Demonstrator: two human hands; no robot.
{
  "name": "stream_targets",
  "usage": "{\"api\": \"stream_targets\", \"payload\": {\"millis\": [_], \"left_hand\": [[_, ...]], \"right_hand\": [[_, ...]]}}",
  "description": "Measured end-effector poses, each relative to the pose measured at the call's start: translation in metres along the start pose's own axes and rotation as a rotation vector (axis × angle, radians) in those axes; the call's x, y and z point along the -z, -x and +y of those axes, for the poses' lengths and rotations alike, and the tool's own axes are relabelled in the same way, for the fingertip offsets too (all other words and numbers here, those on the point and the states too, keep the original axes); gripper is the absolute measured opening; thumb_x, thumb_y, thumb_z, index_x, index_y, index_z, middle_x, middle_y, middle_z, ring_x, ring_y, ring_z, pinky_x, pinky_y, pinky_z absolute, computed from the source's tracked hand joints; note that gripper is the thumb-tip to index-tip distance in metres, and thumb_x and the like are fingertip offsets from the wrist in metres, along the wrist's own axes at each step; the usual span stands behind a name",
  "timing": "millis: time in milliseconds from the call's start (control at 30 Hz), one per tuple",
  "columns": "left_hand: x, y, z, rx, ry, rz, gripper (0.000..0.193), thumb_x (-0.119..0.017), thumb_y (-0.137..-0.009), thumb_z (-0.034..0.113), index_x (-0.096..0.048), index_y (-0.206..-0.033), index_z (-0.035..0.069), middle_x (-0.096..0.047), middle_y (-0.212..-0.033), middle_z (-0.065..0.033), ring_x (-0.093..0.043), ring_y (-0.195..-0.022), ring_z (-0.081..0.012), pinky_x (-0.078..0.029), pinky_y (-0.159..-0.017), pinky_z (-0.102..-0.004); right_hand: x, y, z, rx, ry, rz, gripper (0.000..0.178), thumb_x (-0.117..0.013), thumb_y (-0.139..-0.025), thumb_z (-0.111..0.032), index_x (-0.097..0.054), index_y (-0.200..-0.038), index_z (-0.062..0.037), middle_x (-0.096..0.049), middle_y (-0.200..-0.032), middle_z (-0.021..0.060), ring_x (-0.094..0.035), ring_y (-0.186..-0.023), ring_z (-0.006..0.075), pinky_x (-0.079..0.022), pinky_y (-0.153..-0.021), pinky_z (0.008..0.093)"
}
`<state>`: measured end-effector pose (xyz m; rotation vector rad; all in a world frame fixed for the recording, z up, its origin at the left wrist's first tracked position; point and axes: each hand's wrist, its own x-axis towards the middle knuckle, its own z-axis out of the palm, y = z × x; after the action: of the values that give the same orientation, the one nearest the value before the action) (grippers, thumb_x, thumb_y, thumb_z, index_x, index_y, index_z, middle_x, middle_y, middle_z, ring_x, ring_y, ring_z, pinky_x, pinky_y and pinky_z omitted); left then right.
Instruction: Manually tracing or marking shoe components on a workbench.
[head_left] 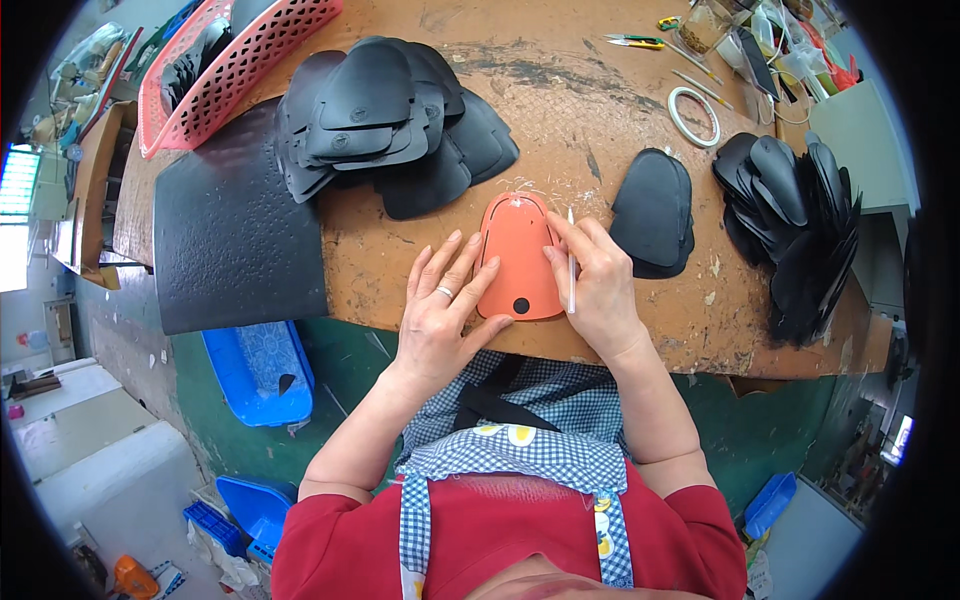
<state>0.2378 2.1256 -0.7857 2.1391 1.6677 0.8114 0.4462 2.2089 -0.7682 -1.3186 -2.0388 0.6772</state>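
Observation:
An orange, arch-shaped template (516, 245) with a curved slot near its top and a dark round spot near its bottom lies close to the table's front edge. A dark rim shows around parts of it, perhaps a black piece underneath. My left hand (440, 310), with a ring on one finger, rests open on the template's left side, fingertips on its edge and thumb at the bottom. My right hand (602, 285) is closed around a thin white pen (571, 275), held upright along the template's right edge. Its fingertips touch that edge.
Black cut pieces lie in a large heap (370, 110), a small stack (652, 210) and a fanned pile (790, 220). A black sheet (240, 230) overhangs the front edge. Further back are a pink basket (230, 70), a white tape ring (694, 117) and snips (636, 41). Blue bins (262, 408) stand below.

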Motion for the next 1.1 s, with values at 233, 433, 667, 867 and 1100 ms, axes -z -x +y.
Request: {"api": "stream_targets", "payload": {"millis": [233, 433, 667, 867, 1100], "left_hand": [[-0.001, 0.002, 0.001, -0.009, -0.023, -0.003, 0.07, -0.09, -0.078, 0.027, -0.067, -0.142, 0.011, -0.055, -0.157, -0.0149, -0.044, -0.151, -0.0361, -0.029, -0.125, -0.0559], [-0.004, 0.002, 0.001, -0.017, -0.023, -0.002, 0.069, -0.09, -0.078, 0.027, -0.068, -0.141, 0.01, -0.056, -0.156, -0.0148, -0.045, -0.15, -0.0359, -0.03, -0.125, -0.0562], [-0.001, -0.004, 0.0, -0.039, -0.056, 0.023, 0.068, -0.09, -0.078, 0.025, -0.068, -0.141, 0.01, -0.058, -0.154, -0.0146, -0.048, -0.148, -0.0366, -0.032, -0.124, -0.0568], [-0.002, -0.001, -0.002, -0.015, -0.025, 0.004, 0.069, -0.09, -0.078, 0.026, -0.068, -0.142, 0.012, -0.057, -0.155, -0.0142, -0.046, -0.15, -0.036, -0.031, -0.125, -0.0561], [-0.005, 0.003, -0.001, -0.003, -0.005, 0.007, 0.069, -0.09, -0.077, 0.027, -0.068, -0.142, 0.013, -0.056, -0.156, -0.0141, -0.045, -0.151, -0.0358, -0.03, -0.125, -0.0559]], "right_hand": [[0.001, -0.002, 0.002, 0.025, -0.007, -0.004, 0.032, -0.072, -0.093, -0.004, -0.07, -0.125, 0.0018, -0.063, -0.09, 0.0154, -0.067, -0.075, 0.0297, -0.055, -0.07, 0.0382], [0.0, 0.0, 0.007, 0.05, -0.011, 0.018, 0.03, -0.071, -0.093, -0.003, -0.071, -0.123, 0.0019, -0.062, -0.088, 0.0154, -0.065, -0.074, 0.0309, -0.054, -0.069, 0.038], [0.041, -0.026, 0.014, -0.181, -0.237, 0.144, 0.024, -0.064, -0.101, -0.005, -0.071, -0.124, -0.0004, -0.072, -0.093, 0.0128, -0.072, -0.075, 0.0217, -0.057, -0.066, 0.0333], [0.01, -0.037, 0.008, -0.02, -0.445, 0.024, 0.019, -0.068, -0.103, -0.014, -0.078, -0.108, 0.0024, -0.077, -0.094, 0.0126, -0.075, -0.078, 0.0166, -0.059, -0.071, 0.0298], [-0.013, -0.048, 0.011, -0.074, -0.414, -0.042, 0.018, -0.07, -0.101, -0.015, -0.075, -0.103, 0.0017, -0.075, -0.083, 0.0155, -0.076, -0.075, 0.0245, -0.059, -0.071, 0.0343]]}}
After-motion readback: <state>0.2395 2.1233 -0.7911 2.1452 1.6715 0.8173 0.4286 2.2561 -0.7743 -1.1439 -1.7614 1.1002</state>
